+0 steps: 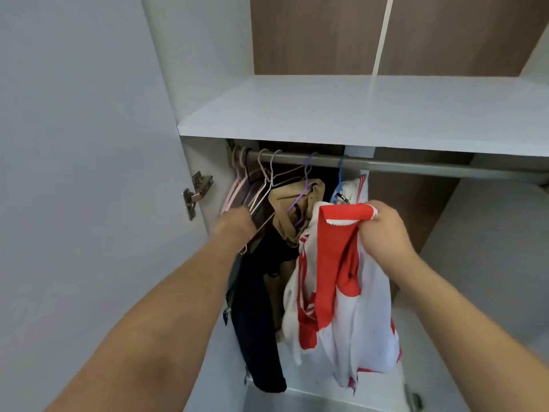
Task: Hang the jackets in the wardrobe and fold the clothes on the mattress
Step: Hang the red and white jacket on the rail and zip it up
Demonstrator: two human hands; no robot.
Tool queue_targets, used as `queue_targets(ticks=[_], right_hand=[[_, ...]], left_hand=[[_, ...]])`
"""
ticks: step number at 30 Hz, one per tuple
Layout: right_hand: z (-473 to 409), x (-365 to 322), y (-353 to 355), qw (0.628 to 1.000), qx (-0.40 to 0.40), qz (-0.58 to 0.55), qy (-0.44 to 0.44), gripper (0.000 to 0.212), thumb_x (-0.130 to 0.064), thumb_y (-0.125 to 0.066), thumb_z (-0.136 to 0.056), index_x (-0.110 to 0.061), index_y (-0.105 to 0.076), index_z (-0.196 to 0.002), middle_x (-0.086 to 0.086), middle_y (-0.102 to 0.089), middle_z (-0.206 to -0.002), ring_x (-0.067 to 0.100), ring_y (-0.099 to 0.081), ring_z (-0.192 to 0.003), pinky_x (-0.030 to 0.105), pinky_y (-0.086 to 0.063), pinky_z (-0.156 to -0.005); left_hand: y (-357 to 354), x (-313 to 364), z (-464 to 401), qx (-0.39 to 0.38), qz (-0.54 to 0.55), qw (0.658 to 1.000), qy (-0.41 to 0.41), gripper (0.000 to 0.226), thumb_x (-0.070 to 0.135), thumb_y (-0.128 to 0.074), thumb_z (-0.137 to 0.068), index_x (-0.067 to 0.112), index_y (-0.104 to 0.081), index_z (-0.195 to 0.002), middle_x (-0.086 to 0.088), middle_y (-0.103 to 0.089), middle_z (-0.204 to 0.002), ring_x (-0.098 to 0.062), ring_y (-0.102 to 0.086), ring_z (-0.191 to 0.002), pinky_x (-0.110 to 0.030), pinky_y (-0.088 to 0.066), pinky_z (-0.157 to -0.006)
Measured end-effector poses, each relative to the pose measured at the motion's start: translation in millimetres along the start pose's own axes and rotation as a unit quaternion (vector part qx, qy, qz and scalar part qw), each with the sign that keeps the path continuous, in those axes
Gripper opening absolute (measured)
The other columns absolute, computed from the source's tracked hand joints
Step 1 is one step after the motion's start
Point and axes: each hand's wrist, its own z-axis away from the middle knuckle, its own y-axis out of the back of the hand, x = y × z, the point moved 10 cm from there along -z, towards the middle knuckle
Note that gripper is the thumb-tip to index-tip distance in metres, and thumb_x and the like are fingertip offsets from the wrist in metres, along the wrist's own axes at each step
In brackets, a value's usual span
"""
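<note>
I face an open wardrobe with a grey rail (pixel 416 166) under a white shelf (pixel 371 114). My right hand (pixel 383 230) grips the red collar of a white and red jacket (pixel 350 307), which hangs down in front of the rail. My left hand (pixel 234 227) reaches among the empty hangers (pixel 261 191) at the rail's left end, fingers curled round one. A tan jacket (pixel 297 209) hangs on a purple hanger. A dark garment (pixel 258 322) hangs below my left hand. Behind my right hand, a white and red garment hangs on a blue hanger (pixel 341 176).
The wardrobe door (pixel 89 144) stands open at the left, with a metal hinge (pixel 197 193). Right of the jackets, the rail carries nothing. The wardrobe floor (pixel 312 402) shows below the clothes.
</note>
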Motion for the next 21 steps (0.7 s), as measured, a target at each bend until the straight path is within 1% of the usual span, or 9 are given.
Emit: queue_targets(ticks=[2, 5, 8, 10, 13, 15, 17, 19, 21], right_hand=[[-11, 6, 1, 1.0, 0.02, 0.003, -0.014, 0.022, -0.008, -0.045, -0.087, -0.017, -0.053, -0.069, 0.003, -0.06, -0.072, 0.018, -0.052, -0.066, 0.031, -0.041, -0.058], [-21, 9, 1, 0.998, 0.04, 0.033, -0.019, 0.016, -0.013, -0.05, -0.086, -0.009, -0.052, -0.07, 0.006, -0.059, -0.067, 0.021, -0.05, -0.061, 0.033, -0.039, -0.056], [-26, 8, 5, 0.997, 0.055, 0.051, -0.023, 0.009, -0.022, -0.053, -0.086, -0.014, -0.054, -0.081, 0.001, -0.062, -0.073, 0.018, -0.056, -0.066, 0.03, -0.039, -0.054], [-26, 9, 9, 0.996, 0.063, 0.049, -0.031, 0.007, -0.026, -0.053, -0.086, -0.02, -0.051, -0.088, -0.005, -0.061, -0.076, 0.013, -0.057, -0.068, 0.027, -0.037, -0.053], [-23, 7, 9, 0.997, 0.06, 0.032, -0.025, 0.006, -0.026, -0.05, -0.088, -0.023, -0.053, -0.091, -0.007, -0.061, -0.077, 0.011, -0.057, -0.069, 0.026, -0.039, -0.055], [-20, 7, 8, 0.998, 0.055, 0.025, -0.023, 0.014, -0.021, -0.047, -0.089, -0.02, -0.056, -0.078, -0.003, -0.061, -0.072, 0.016, -0.056, -0.065, 0.028, -0.038, -0.055], [-18, 10, 7, 0.998, 0.05, 0.017, -0.037, 0.024, -0.015, -0.047, -0.087, -0.016, -0.052, -0.063, 0.004, -0.059, -0.064, 0.021, -0.052, -0.059, 0.029, -0.038, -0.054], [-16, 15, 7, 0.998, 0.039, -0.001, -0.057, 0.027, -0.011, -0.048, -0.087, -0.013, -0.053, -0.06, 0.006, -0.058, -0.062, 0.023, -0.053, -0.06, 0.032, -0.04, -0.056], [-13, 21, 7, 0.997, 0.026, -0.019, -0.071, 0.024, -0.01, -0.049, -0.088, -0.01, -0.057, -0.065, 0.008, -0.06, -0.065, 0.026, -0.056, -0.063, 0.036, -0.043, -0.059]], left_hand=[[-4, 8, -19, 0.021, -0.032, 0.999, -0.006, 0.031, 0.017, -0.051, -0.091, 0.011, -0.059, -0.12, -0.013, -0.065, -0.118, -0.032, -0.064, -0.107, -0.035, -0.047, -0.077], [-17, 20, -33, 0.025, -0.088, 0.995, -0.034, 0.026, 0.013, -0.049, -0.097, 0.011, -0.062, -0.119, -0.008, -0.066, -0.118, -0.025, -0.065, -0.106, -0.032, -0.045, -0.073], [-28, 25, -41, 0.028, -0.109, 0.992, -0.055, 0.022, 0.012, -0.047, -0.1, 0.011, -0.064, -0.113, -0.007, -0.067, -0.116, -0.023, -0.065, -0.103, -0.031, -0.048, -0.073], [-25, 21, -43, 0.037, -0.071, 0.996, -0.039, 0.022, 0.014, -0.047, -0.099, 0.011, -0.066, -0.112, -0.007, -0.068, -0.113, -0.023, -0.066, -0.101, -0.03, -0.044, -0.069], [-10, 10, -36, 0.083, 0.048, 0.995, -0.011, 0.023, 0.016, -0.046, -0.099, 0.005, -0.065, -0.105, -0.014, -0.07, -0.105, -0.03, -0.067, -0.096, -0.03, -0.039, -0.066], [3, 3, -20, 0.114, 0.104, 0.988, 0.007, 0.023, 0.018, -0.046, -0.099, 0.006, -0.065, -0.101, -0.015, -0.071, -0.1, -0.033, -0.067, -0.093, -0.029, -0.039, -0.064], [18, -6, 2, 0.134, 0.132, 0.982, 0.029, 0.022, 0.022, -0.046, -0.099, 0.01, -0.064, -0.101, -0.014, -0.07, -0.098, -0.034, -0.067, -0.092, -0.031, -0.038, -0.065], [30, -12, 26, 0.127, 0.134, 0.982, 0.05, 0.021, 0.022, -0.046, -0.097, 0.012, -0.064, -0.101, -0.012, -0.07, -0.099, -0.034, -0.066, -0.094, -0.032, -0.039, -0.067], [39, -17, 56, 0.105, 0.127, 0.984, 0.062, 0.018, 0.019, -0.047, -0.094, 0.014, -0.064, -0.098, -0.01, -0.069, -0.1, -0.033, -0.065, -0.093, -0.032, -0.04, -0.069]])
